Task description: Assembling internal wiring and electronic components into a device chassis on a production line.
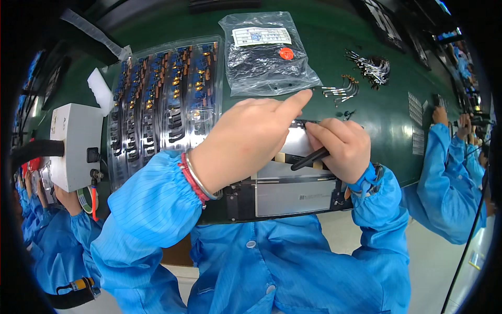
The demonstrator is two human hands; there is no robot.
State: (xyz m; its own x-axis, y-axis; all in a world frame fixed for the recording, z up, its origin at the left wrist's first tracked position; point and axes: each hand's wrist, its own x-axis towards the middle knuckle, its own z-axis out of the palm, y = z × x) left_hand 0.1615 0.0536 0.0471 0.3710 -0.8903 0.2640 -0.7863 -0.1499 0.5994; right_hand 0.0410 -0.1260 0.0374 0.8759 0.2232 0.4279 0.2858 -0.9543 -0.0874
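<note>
Working close over the green table's near edge (230, 112), here are two bare hands above a tablet-like device (295, 196) with its inside exposed! The right hand (340, 149) is curled tightly around a black pen-shaped tool (311, 159), the shaft slanting out of the grip down toward the left, while thumb and forefinger press together by the device's far edge. And the left hand (253, 136)? Its forefinger stretches toward the table's far side, the fingertip near the lower right corner of a clear plastic bag (269, 65); the other fingers fold underneath, and I cannot tell whether it grips anything.

Look at the device: it lies along the near edge, a silver panel facing up, its upper part partly covered by the hands. Just beyond the left forefinger sits a small fan of thin cables (341, 93), with a thicker heap of cables (372, 69) farther toward the table's far right. Over on the left, a clear tray (218, 78) carries rows of blue, gold and black flex parts (178, 78), and a white box (78, 146) stands at the left edge. Near the right edge, blue sleeves (444, 172) of a co-worker!
</note>
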